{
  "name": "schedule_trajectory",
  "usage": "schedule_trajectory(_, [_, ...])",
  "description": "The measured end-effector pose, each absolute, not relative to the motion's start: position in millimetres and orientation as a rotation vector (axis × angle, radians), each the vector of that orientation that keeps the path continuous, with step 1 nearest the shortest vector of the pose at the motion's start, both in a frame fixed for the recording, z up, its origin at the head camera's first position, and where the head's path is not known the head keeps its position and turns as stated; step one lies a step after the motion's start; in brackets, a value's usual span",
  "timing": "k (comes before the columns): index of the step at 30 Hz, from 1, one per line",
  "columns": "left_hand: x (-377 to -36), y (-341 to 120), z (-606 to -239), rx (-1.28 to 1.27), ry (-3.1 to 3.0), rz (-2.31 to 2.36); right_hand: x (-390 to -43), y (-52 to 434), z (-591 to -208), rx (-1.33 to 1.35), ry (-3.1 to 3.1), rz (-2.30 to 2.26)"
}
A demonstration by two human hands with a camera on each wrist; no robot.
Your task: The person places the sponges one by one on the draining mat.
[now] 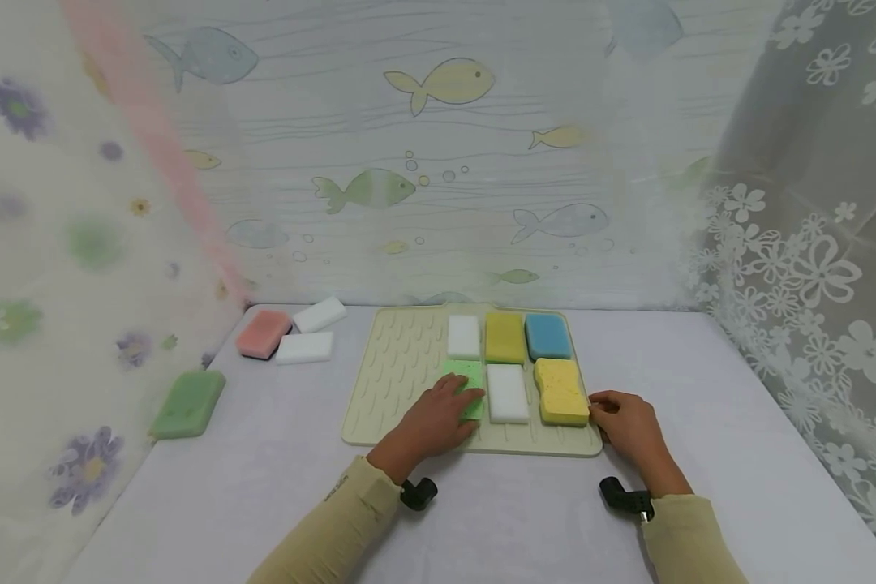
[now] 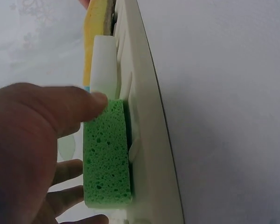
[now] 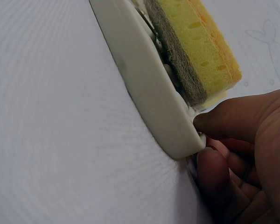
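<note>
Left hand [image 1: 440,418]: fingers spread loosely, resting over the green sponge [image 2: 107,156], which sits on the mat [image 1: 401,349] beside a white block [image 1: 507,393]. Right hand [image 1: 628,423]: pinching the mat's near right corner. Recommended, in my judgement: square the sponge to its neighbours, hold the mat steady. Small print on left sleeve [image 1: 343,519] illegible; no brands readable.

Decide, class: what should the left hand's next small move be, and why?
Probably lift the left hand off the light green sponge: it sits on the mat in line with the front white sponge, while the mat's left part is bare and the pink sponge lies off it, perhaps to be fetched next.
</note>
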State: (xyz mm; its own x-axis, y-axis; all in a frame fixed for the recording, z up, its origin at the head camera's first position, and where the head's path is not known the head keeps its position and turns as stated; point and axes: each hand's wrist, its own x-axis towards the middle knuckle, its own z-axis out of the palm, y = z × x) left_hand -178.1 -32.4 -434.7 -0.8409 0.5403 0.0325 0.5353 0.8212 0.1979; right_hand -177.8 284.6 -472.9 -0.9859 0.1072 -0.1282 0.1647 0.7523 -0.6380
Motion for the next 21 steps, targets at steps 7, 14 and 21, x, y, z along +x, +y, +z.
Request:
schedule_trajectory(7, [-179.0, -38.9, -430.8, 0.84, 2.941, 0.445, -179.5, 287.1, -477.3, 0.218, 2.87, -1.047])
schedule_trajectory(14, [-183.7, -51.2, -429.0, 0.757, 2.932, 0.505, -180.1, 287.5, -478.5, 0.223, 2.87, -1.041])
schedule_trajectory(21, [-190.1, -71.0, -424.3, 0.721, 2.909, 0.674, -179.6, 285.9, -476.5, 0.224, 2.863, -1.046])
